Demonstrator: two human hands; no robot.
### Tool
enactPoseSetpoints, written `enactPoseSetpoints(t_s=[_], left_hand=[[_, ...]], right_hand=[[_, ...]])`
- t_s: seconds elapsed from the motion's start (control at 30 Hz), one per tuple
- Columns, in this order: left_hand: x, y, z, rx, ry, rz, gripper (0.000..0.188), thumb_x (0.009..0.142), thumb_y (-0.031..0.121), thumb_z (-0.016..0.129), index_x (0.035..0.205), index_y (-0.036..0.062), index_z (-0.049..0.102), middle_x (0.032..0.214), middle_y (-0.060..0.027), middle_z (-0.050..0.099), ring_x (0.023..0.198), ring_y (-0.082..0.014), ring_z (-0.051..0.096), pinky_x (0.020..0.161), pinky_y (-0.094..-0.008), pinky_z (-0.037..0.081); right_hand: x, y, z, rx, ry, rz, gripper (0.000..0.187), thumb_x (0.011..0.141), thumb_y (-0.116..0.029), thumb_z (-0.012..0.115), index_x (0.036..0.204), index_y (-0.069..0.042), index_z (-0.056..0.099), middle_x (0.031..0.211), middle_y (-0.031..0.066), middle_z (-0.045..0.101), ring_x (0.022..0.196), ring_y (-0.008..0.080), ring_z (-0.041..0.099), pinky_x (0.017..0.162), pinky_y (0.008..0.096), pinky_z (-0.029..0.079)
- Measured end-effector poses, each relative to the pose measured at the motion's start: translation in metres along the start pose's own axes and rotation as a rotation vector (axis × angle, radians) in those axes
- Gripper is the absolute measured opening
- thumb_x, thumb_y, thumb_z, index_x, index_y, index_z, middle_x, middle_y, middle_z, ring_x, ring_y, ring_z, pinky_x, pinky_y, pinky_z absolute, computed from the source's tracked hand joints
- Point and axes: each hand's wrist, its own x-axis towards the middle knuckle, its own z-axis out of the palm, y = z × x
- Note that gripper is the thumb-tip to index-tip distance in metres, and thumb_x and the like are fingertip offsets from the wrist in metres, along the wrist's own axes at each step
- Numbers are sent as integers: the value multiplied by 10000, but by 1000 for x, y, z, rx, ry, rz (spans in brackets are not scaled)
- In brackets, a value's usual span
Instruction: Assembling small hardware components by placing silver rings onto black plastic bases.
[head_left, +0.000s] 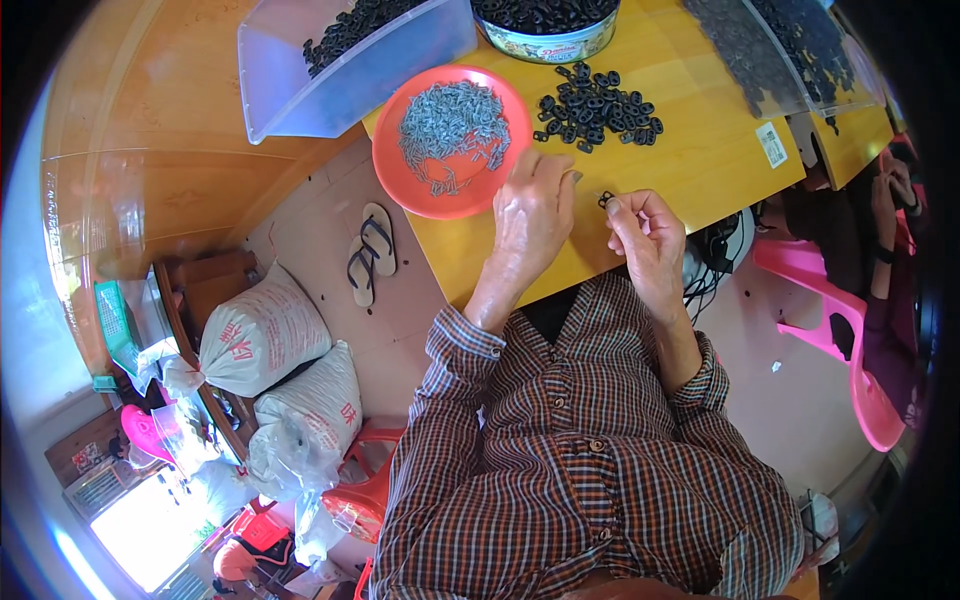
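Note:
My right hand [648, 240] pinches a small black plastic piece with holes [606, 199] between thumb and fingertips, above the front of the yellow table [690, 140]. My left hand [535, 205] is closed beside it, its fingers bent together near the rim of a red plate [392, 165]. Whatever the left fingers hold, if anything, is too small to make out. Many small grey metal pins [455, 120] lie on the plate. Beyond my hands, a loose pile of black pieces with holes [597, 108] lies on the table.
A translucent plastic bin [350, 100] and a round tin [560, 46], both with black pieces, stand at the back. Another clear bin [740, 50] is at the right. White sacks [265, 335] and sandals [370, 255] are on the floor; another person sits right, by a pink chair [835, 310].

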Motion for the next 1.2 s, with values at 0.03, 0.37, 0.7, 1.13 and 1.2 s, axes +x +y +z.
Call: enactPoseSetpoints(t_s=[0.03,0.37,0.7,1.13,1.2], left_hand=[[4,1,3,56,-13,-2,134,792,40,660,921,6,648,819,-146,583,653,-308,593,587,-371,489],[28,0,29,185,-41,106,191,754,35,623,944,49,641,868,-125,523,825,-319,571,634,-415,501],[14,-2,19,232,-184,168,223,753,38,669,975,43,658,870,-123,577,835,-315,581,693,-402,497],[-10,1,-27,231,-65,0,190,806,-12,609,990,15,648,888,-151,622,762,-316,642,659,-379,517],[-15,1,-28,285,-45,-26,185,804,-10,610,982,16,649,885,-148,623,759,-312,644,660,-376,518]], right_hand=[[1,0,-1,4,3,-3,154,911,-170,603,849,-32,575,714,-17,544,577,41,476,530,188,379],[2,1,-8,39,36,0,149,901,-166,613,868,-23,587,735,-6,567,581,40,488,534,181,388],[3,0,-11,48,66,8,146,902,-168,610,873,-26,590,737,-8,565,591,39,490,539,180,396],[5,5,-11,-25,91,81,171,904,-217,616,878,-49,597,738,-34,552,608,40,496,563,181,400],[5,5,-11,-38,86,55,174,906,-219,613,882,-48,599,738,-34,553,611,40,499,560,178,399]])
